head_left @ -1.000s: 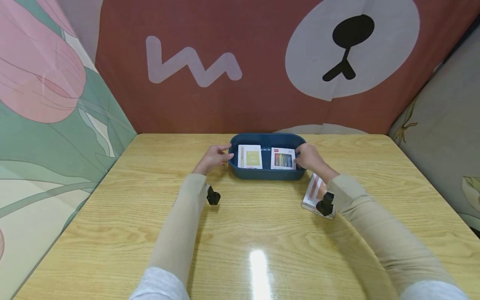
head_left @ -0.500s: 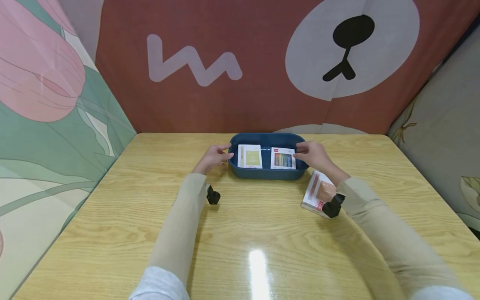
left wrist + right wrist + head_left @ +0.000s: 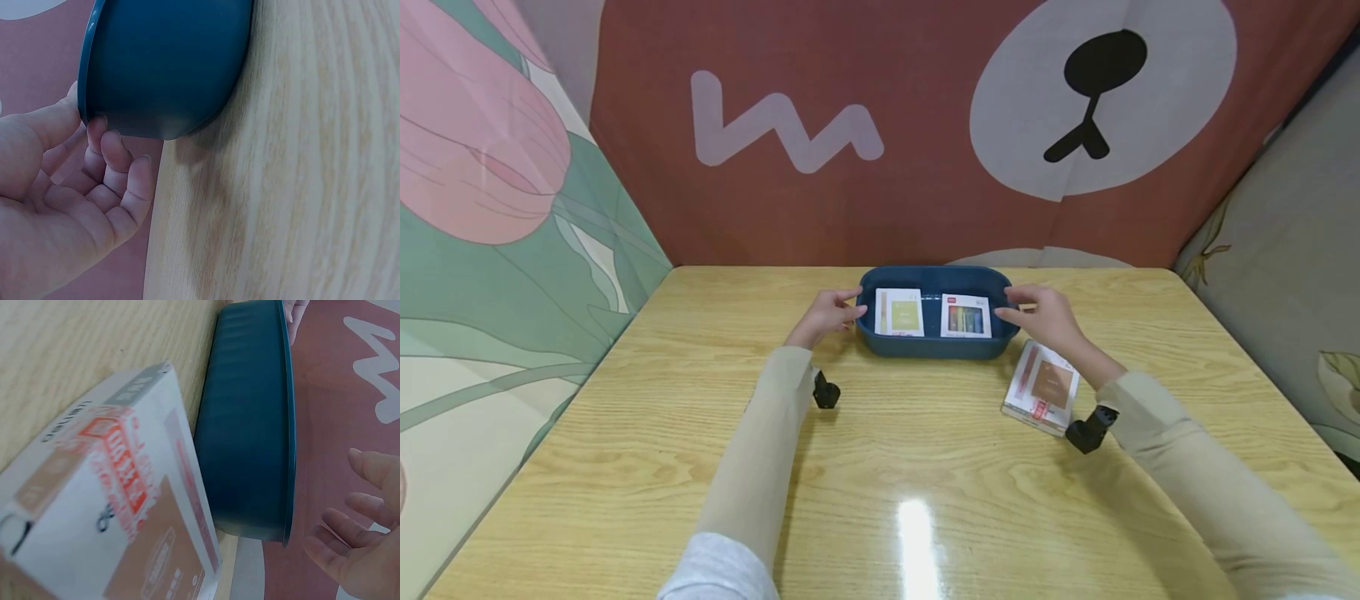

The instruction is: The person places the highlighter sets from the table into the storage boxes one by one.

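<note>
A dark blue oblong tub (image 3: 937, 348) stands near the table's back edge. At its left end, my left hand (image 3: 827, 317) grips the rim; in the left wrist view the thumb lies over the rim (image 3: 82, 75) with fingers curled against the outer wall. Inside the tub are two flat boxes: a white one with a yellow-green panel (image 3: 906, 315) on the left, and a white one with a picture of coloured sticks (image 3: 966, 317) on the right. My right hand (image 3: 1048, 318), fingers spread and holding nothing, hovers just off the tub's right end.
A white box with a brown panel and red lettering (image 3: 1042, 386) lies on the wooden table (image 3: 865, 467), in front of the tub's right end and beneath the right forearm. Black wrist cameras hang under both sleeves. A brown printed backdrop (image 3: 820, 221) rises behind the table.
My right hand has drawn back to the right, out of the tub and away from the coloured-stick box, uncovering more of the brown-panel box. The left hand and tub stay put.
</note>
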`<state>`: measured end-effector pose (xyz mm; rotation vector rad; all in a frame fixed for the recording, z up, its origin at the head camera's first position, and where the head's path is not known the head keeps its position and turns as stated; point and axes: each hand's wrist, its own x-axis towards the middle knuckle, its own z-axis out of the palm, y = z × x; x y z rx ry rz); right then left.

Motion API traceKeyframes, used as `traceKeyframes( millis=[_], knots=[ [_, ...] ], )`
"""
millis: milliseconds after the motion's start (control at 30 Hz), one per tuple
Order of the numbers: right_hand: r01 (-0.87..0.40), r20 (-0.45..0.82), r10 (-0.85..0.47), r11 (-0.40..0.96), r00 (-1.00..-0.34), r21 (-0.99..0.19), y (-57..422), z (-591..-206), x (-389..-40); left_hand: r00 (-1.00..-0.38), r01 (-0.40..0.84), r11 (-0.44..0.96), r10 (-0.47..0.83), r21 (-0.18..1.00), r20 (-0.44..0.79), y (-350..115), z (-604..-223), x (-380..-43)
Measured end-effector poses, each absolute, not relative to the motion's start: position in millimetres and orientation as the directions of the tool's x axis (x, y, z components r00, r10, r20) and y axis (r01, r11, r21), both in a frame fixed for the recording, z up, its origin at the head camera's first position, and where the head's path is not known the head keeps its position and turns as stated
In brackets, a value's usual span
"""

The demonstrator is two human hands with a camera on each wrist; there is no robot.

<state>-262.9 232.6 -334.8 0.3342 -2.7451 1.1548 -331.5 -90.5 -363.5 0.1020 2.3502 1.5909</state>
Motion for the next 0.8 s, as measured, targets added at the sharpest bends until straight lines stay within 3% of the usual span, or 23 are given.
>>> traceKeyframes(
  millis=[333,800],
  knots=[
    [-0.302,0.286,-0.139,0.674,-0.948,-0.674,243,-341,-248,-0.953,-0.104,0.380,0.225,0.919,-0.201,-91,-365,-332],
    [-0.209,0.182,-0.123,0.770,-0.976,-0.603,260,-348,-225,-0.954,-0.113,0.387,0.215,0.915,-0.208,-90,-363,-331]
  ],
)
